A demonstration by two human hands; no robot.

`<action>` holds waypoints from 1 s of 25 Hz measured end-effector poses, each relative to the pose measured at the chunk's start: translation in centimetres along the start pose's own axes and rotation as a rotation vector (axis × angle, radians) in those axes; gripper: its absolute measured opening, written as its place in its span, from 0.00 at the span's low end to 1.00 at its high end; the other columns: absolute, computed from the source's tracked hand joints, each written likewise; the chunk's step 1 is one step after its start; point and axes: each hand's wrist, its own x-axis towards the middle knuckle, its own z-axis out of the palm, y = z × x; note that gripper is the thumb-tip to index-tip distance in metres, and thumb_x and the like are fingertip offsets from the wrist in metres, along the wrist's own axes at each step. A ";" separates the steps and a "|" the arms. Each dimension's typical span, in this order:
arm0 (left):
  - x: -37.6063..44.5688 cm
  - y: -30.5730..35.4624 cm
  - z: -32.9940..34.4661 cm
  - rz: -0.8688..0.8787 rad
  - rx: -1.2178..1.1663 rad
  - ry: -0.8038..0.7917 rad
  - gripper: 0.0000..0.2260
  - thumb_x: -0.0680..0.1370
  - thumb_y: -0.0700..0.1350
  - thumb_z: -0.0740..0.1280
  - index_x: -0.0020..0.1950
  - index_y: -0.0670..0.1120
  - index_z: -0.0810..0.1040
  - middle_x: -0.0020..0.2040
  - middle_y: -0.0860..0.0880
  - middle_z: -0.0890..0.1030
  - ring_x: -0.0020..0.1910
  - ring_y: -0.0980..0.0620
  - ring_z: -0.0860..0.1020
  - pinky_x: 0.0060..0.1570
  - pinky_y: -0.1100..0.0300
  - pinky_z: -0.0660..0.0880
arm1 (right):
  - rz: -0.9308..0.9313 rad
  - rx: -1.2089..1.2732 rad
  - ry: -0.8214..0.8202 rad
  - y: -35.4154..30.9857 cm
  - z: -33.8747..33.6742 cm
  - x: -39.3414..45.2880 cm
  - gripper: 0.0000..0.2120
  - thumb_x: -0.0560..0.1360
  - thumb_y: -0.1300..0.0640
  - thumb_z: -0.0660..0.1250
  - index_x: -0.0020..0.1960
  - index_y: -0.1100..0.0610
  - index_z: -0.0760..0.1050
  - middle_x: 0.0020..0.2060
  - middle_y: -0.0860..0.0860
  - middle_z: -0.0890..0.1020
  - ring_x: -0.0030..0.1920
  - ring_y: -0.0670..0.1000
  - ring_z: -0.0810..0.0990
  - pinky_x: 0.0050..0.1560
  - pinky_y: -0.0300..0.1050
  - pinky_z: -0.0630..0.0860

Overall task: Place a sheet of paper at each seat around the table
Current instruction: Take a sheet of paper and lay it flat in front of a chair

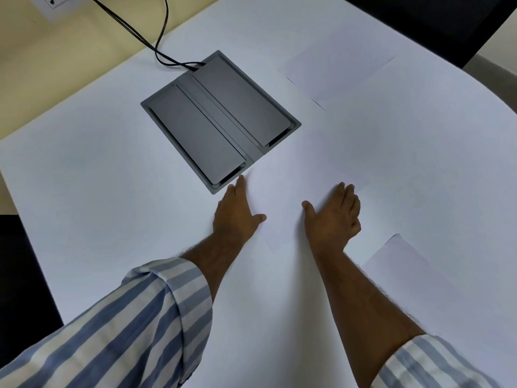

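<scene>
A white sheet of paper [282, 191] lies on the white table [98, 191], just in front of the grey box, its edges faint. My left hand [237, 214] rests flat on the sheet's left edge, fingers straight, pointing at the box corner. On the sheet's right part sits my right hand [333, 217], thumb spread and fingers curled down; whether they pinch the paper is hidden. A second sheet [335, 68] lies at the far right of the table. A third sheet [405, 264] lies near my right forearm.
A grey flip-lid power box [221, 119] is set into the table's middle, with black cables [162, 43] running to a wall socket [56, 1]. A dark chair [447, 21] stands at the far right. The table's curved edge runs along the right.
</scene>
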 end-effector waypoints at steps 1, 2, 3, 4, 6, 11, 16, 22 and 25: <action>-0.1 0.2 0.2 0.026 0.015 0.003 0.49 0.75 0.53 0.77 0.85 0.52 0.48 0.85 0.46 0.58 0.83 0.42 0.59 0.80 0.43 0.60 | 0.002 0.008 -0.010 0.0 0.0 0.0 0.43 0.77 0.39 0.70 0.84 0.53 0.54 0.84 0.51 0.56 0.83 0.56 0.53 0.73 0.63 0.63; -0.1 0.3 0.5 0.065 0.022 0.007 0.47 0.76 0.50 0.76 0.85 0.53 0.49 0.84 0.46 0.60 0.82 0.42 0.62 0.80 0.42 0.61 | 0.002 0.016 -0.022 0.1 0.1 -0.1 0.43 0.78 0.39 0.69 0.84 0.53 0.54 0.84 0.51 0.55 0.84 0.55 0.52 0.74 0.63 0.62; -0.2 0.5 0.8 0.109 0.005 0.012 0.46 0.76 0.48 0.76 0.85 0.52 0.50 0.83 0.47 0.63 0.81 0.43 0.63 0.79 0.41 0.61 | 0.000 0.020 -0.030 0.2 0.1 -0.1 0.42 0.78 0.38 0.68 0.84 0.52 0.54 0.85 0.50 0.53 0.84 0.55 0.51 0.75 0.63 0.62; -0.3 0.7 1.1 0.144 -0.042 0.021 0.45 0.76 0.45 0.75 0.85 0.52 0.51 0.82 0.48 0.66 0.80 0.44 0.66 0.79 0.42 0.63 | -0.002 0.022 -0.033 0.3 0.1 -0.1 0.42 0.78 0.38 0.67 0.84 0.52 0.53 0.85 0.50 0.53 0.84 0.54 0.50 0.75 0.62 0.61; -0.5 1.2 1.7 0.159 -0.203 0.061 0.43 0.76 0.43 0.76 0.84 0.53 0.54 0.77 0.50 0.73 0.74 0.47 0.72 0.75 0.48 0.70 | -0.002 0.036 -0.030 0.4 0.2 -0.1 0.42 0.78 0.37 0.67 0.84 0.52 0.54 0.85 0.49 0.53 0.84 0.54 0.50 0.74 0.62 0.61; -1.2 3.2 1.8 -0.175 -0.880 0.298 0.44 0.70 0.52 0.81 0.80 0.56 0.62 0.57 0.58 0.77 0.54 0.60 0.79 0.55 0.63 0.79 | 0.009 0.053 -0.026 0.5 0.1 0.0 0.41 0.77 0.38 0.69 0.83 0.51 0.55 0.85 0.48 0.54 0.84 0.53 0.51 0.74 0.61 0.61; -1.4 3.0 1.2 -0.638 -1.440 0.287 0.40 0.69 0.42 0.83 0.77 0.50 0.67 0.62 0.48 0.82 0.57 0.44 0.83 0.62 0.42 0.81 | 0.023 0.083 -0.017 0.6 0.4 0.1 0.42 0.76 0.38 0.70 0.83 0.50 0.57 0.84 0.48 0.55 0.84 0.53 0.51 0.74 0.62 0.62; -2.7 2.0 1.1 -0.567 -1.402 0.057 0.07 0.77 0.35 0.73 0.51 0.45 0.84 0.53 0.45 0.87 0.50 0.44 0.85 0.57 0.43 0.82 | 0.037 0.401 -0.026 1.4 -1.5 0.1 0.43 0.75 0.45 0.76 0.83 0.51 0.59 0.81 0.48 0.65 0.80 0.50 0.63 0.77 0.54 0.62; -3.7 2.1 0.8 -0.533 -1.403 0.067 0.07 0.78 0.33 0.71 0.49 0.45 0.82 0.50 0.47 0.86 0.47 0.45 0.84 0.54 0.47 0.82 | 0.317 1.038 0.028 2.6 -3.7 -1.9 0.20 0.76 0.53 0.76 0.66 0.54 0.77 0.62 0.57 0.84 0.53 0.48 0.84 0.60 0.50 0.81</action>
